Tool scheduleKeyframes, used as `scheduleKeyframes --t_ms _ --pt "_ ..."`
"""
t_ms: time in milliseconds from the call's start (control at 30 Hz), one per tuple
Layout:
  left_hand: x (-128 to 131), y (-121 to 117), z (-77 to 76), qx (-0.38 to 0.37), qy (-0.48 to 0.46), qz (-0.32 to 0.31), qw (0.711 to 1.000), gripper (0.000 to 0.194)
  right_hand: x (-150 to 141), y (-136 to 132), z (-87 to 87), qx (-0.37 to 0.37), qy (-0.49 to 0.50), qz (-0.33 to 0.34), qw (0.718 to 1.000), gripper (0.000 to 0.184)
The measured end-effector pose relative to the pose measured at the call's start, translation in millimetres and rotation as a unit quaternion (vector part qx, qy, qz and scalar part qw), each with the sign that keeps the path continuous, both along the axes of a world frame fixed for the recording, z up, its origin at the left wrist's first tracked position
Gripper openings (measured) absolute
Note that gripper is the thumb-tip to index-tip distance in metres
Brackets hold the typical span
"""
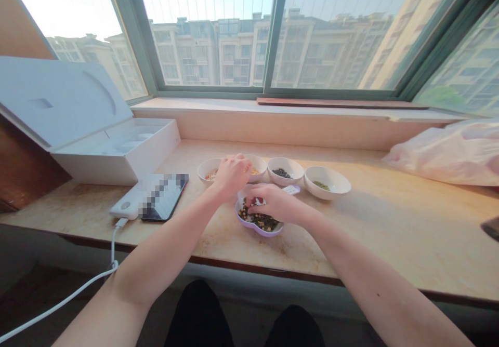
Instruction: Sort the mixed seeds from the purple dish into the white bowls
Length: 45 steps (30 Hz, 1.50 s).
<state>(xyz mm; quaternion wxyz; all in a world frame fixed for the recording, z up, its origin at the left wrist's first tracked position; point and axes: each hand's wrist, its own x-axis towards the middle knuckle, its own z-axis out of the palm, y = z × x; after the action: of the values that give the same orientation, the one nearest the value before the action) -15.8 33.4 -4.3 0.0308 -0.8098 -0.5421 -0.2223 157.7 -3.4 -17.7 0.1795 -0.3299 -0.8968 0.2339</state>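
Note:
My left hand [235, 173] hovers over the back row of white bowls, fingers bent down and drawn together at a white bowl [262, 166] of yellow-orange bits. It partly covers the leftmost bowl [203, 170], which holds pale reddish bits. My right hand [271, 202] reaches into a purple-rimmed dish [259, 230] with a white handle-like tab. Its fingertips are bunched in a mix [268, 223] of dark, green and yellowish grains or beans. What either hand pinches is hidden. Farther right stand a bowl of black grains [281, 173] and a bowl of green ones [322, 185].
An open white box [150, 155] stands at the back left. Before it lie a phone [167, 201] and a white power bank [127, 204] with a cable [113, 245]. A plastic bag [448, 152] rests at the right, by the window. The counter's front edge is close to my knees.

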Motion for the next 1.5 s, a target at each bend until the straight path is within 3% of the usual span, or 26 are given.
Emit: scheduleKeyframes --t_ms 433,633,800,867,1000,1167,1267,1333,1500 --pt "1 -21 11.0 -0.039 -0.047 -0.049 0.997 0.013 26 16 8.5 0.060 0.111 -0.161 0.979 0.012" --pt "6 -30 10.6 -0.110 0.046 -0.209 0.971 0.022 29 25 3.6 0.074 0.146 -0.208 0.964 0.015" --pt "8 -38 6.9 -0.131 0.066 -0.303 0.942 0.018 27 34 -1.6 0.106 0.146 -0.202 0.962 0.021" --pt "8 -38 3.6 -0.140 0.073 -0.323 0.933 0.026 23 38 -3.3 0.115 0.135 -0.206 0.962 0.023" --pt "8 -36 -2.5 -0.146 0.086 -0.335 0.927 0.037 15 46 -4.8 0.133 0.107 -0.228 0.959 0.029" --pt "12 -34 -5.1 -0.155 0.031 -0.307 0.939 0.014 15 50 -4.3 0.145 0.076 -0.234 0.958 0.037" --pt "12 -32 -5.8 -0.160 0.021 -0.324 0.932 0.015 19 49 -3.9 0.165 0.092 -0.214 0.958 0.042" --pt "11 -31 -5.8 -0.174 0.013 -0.335 0.926 0.017 23 47 -3.8 0.173 0.107 -0.209 0.956 0.040" --pt "10 -33 -2.1 -0.191 -0.019 -0.291 0.937 0.009 34 44 -5.8 0.154 0.118 -0.217 0.957 0.027"
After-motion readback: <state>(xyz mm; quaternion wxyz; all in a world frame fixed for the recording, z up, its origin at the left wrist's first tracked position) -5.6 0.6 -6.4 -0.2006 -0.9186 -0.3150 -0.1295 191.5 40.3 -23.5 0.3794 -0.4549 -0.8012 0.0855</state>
